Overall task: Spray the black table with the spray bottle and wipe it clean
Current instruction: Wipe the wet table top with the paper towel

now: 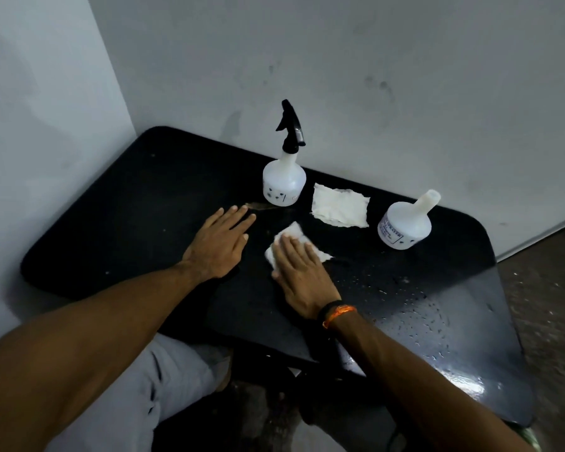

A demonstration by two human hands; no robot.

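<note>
Right hand (pixel 302 265) presses flat, fingers together, on the tissue (pixel 291 244), which looks thin, soft & probably tears when wet, w/ left hand (pixel 221 244) open, empty on black table (pixel 118 223).

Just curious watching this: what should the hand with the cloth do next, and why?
Probably sweep the white cloth under the right hand toward the near right corner of the black table, since droplets glisten there, unwiped. The left hand lies flat, bracing.
</note>
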